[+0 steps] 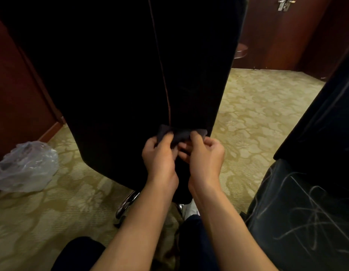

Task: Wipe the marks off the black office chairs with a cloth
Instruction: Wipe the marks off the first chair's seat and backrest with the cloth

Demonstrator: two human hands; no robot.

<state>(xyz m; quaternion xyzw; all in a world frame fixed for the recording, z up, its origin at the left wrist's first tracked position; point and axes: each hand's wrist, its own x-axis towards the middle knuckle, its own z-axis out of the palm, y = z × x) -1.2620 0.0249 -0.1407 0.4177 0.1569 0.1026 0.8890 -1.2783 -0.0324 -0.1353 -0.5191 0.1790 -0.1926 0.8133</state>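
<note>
Head view: the tall back of a black upholstered office chair (121, 75) fills the upper middle of the frame, a thin reddish seam running down it. At its lower edge a dark grey cloth (179, 133) is bunched between both hands, lying against the chair back. The left hand (160, 155) has its fingers curled round the cloth's left part; the right hand (204, 153) pinches the right part between thumb and fingers — each grip is clamped on the cloth, and the two hands sit just beside one another, fingertips nearly meeting.

Below the chair back, a chrome chair base (126, 204) shows on the patterned yellow-green carpet (257, 118). A second black office chair (302, 212) stands at the right edge, its seat and back crossed by pale scribbled marks (314, 218). A crumpled clear plastic bag (27, 167) lies on the carpet at the left, near the dark red wooden wall panel (13, 94). At the upper right is a wooden door with a metal handle (285, 4). The person's dark trouser legs (78, 255) show at the bottom.
</note>
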